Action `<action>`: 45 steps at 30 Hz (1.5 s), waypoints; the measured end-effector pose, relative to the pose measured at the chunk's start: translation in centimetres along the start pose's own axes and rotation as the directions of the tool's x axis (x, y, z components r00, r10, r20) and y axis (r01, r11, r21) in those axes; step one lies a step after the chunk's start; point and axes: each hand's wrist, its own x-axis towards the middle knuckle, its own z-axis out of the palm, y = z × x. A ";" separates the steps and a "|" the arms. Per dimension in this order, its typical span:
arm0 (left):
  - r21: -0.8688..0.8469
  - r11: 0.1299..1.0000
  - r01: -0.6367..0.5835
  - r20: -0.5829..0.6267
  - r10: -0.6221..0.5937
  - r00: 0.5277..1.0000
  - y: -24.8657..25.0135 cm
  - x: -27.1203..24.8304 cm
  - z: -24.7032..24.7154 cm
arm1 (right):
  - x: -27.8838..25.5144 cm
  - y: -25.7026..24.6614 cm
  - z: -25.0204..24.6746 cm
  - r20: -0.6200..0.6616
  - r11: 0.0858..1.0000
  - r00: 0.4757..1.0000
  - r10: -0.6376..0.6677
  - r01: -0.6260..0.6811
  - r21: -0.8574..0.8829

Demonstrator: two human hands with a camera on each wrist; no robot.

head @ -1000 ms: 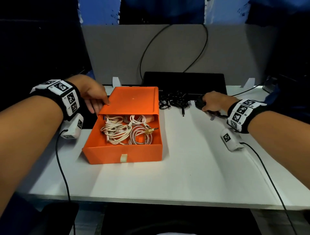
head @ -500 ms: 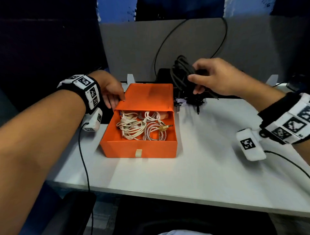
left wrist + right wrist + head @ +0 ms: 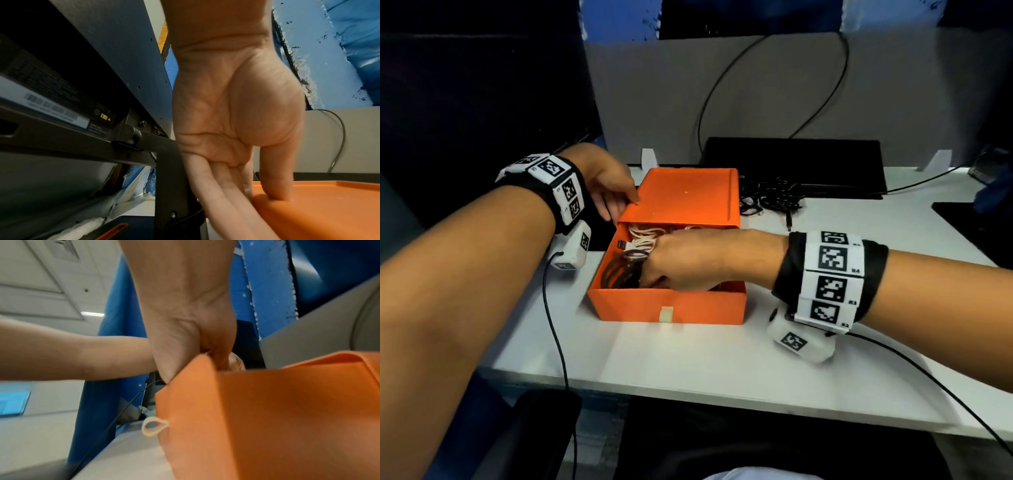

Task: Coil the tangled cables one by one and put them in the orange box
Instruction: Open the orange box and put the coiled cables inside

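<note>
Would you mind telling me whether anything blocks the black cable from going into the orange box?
Nothing visible does: the right hand already has the black cable inside the orange box, beside the white cables; the lid is slid back.

Black wristbands [image 3: 828, 277] carry white square-code tags, small white cabled cameras [image 3: 799, 342] beneath.

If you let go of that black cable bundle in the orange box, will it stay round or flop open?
Probably it springs a little loose. The coiled black cable shows several separate loops with no tie visible. It is likely floppy and light, since the right hand handles it alone. The walls of the orange cardboard box should keep the loops from spreading far.
</note>
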 end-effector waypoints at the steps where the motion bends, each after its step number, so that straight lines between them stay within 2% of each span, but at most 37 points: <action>1: -0.001 1.000 -0.002 -0.001 0.002 1.000 0.0 0.0 0.0 | 0.2 0.0 0.0 0.040 0.999 0.999 -0.005 0.004 0.042; 4: -0.004 1.000 -0.003 0.000 0.003 1.000 0.0 0.0 0.0 | 0.4 0.3 -0.2 0.119 0.978 0.993 -0.022 -0.004 0.211; 7: -0.002 1.000 0.007 -0.005 -0.007 1.000 0.2 0.1 0.0 | -0.3 1.1 -0.7 0.126 0.941 0.992 -0.028 -0.016 0.337; 9: -0.009 1.000 0.002 -0.003 -0.002 1.000 0.1 0.2 0.0 | -1.5 1.9 -1.9 0.048 0.887 0.999 -0.005 -0.018 0.462; 11: -0.013 1.000 -0.006 -0.009 0.006 1.000 0.0 0.3 0.0 | -3.0 3.0 -3.7 -0.121 0.806 0.987 0.101 -0.010 0.591; 12: -0.016 1.000 -0.010 -0.010 0.010 1.000 0.0 0.3 0.0 | -3.7 4.0 -4.4 -0.209 0.747 0.957 0.203 -0.013 0.665; 13: -0.017 1.000 -0.013 -0.010 0.012 1.000 0.1 0.3 0.0 | -4.5 5.3 -5.0 -0.277 0.672 0.897 0.343 -0.029 0.740; 14: -0.016 1.000 -0.013 -0.008 0.012 1.000 0.1 0.2 -0.1 | -5.3 6.9 -5.3 -0.315 0.617 0.810 0.494 -0.072 0.784; 15: -0.013 1.000 -0.010 -0.005 0.010 1.000 0.2 0.2 -0.1 | -5.9 8.8 -5.2 -0.341 0.609 0.705 0.622 -0.161 0.777; 16: -0.009 1.000 -0.006 -0.002 0.006 1.000 0.2 0.1 -0.2 | -6.4 10.8 -4.8 -0.369 0.639 0.614 0.698 -0.302 0.707; 17: -0.006 1.000 -0.002 0.003 0.002 1.000 0.3 0.1 -0.2 | -6.9 12.8 -4.2 -0.371 0.662 0.572 0.732 -0.468 0.585; 19: -0.005 1.000 0.009 0.007 -0.009 1.000 0.5 0.0 -0.3 | -7.1 15.4 -2.2 -0.228 0.642 0.600 0.767 -0.726 0.247; 20: -0.006 1.000 0.015 0.006 -0.015 1.000 0.5 0.0 -0.2 | -6.8 16.2 -0.8 -0.124 0.623 0.612 0.781 -0.776 0.094; 22: -0.001 1.000 0.023 -0.002 -0.023 1.000 0.5 -0.1 -0.2 | -6.1 17.1 1.6 0.043 0.632 0.631 0.775 -0.770 -0.087; 23: 0.002 1.000 0.022 -0.007 -0.022 1.000 0.5 -0.2 -0.2 | -5.7 17.1 2.4 0.078 0.641 0.637 0.767 -0.755 -0.138; 27: -0.002 1.000 -0.008 -0.023 0.008 1.000 0.4 -0.4 -0.2 | -4.7 17.1 3.5 0.070 0.669 0.681 0.729 -0.687 -0.284; 30: 0.009 1.000 0.001 -0.022 -0.001 1.000 0.6 -0.5 -0.2 | -4.6 16.4 4.1 0.017 0.679 0.728 0.686 -0.631 -0.375; 33: 0.005 1.000 0.001 -0.018 -0.001 1.000 0.4 -0.5 -0.2 | -4.6 16.2 4.8 -0.021 0.687 0.756 0.654 -0.606 -0.402; 35: 0.004 1.000 0.003 -0.009 -0.003 1.000 0.3 -0.3 -0.2 | -4.8 16.2 4.8 -0.039 0.683 0.757 0.653 -0.610 -0.402; 38: 0.002 1.000 0.001 -0.008 -0.001 1.000 0.3 -0.2 -0.2 | -5.7 16.7 3.7 -0.074 0.667 0.703 0.708 -0.699 -0.256; 41: 0.001 1.000 -0.008 -0.012 0.008 1.000 0.3 -0.2 -0.2 | -7.4 16.4 1.4 -0.188 0.644 0.643 0.742 -0.762 -0.065; 43: 0.003 1.000 -0.010 -0.007 0.010 1.000 0.3 -0.1 -0.2 | -8.6 15.2 -0.7 -0.301 0.639 0.600 0.741 -0.768 0.041; 45: 0.006 1.000 -0.005 -0.001 0.005 1.000 0.3 -0.1 -0.3 | -9.0 13.0 -2.5 -0.401 0.685 0.592 0.699 -0.716 0.137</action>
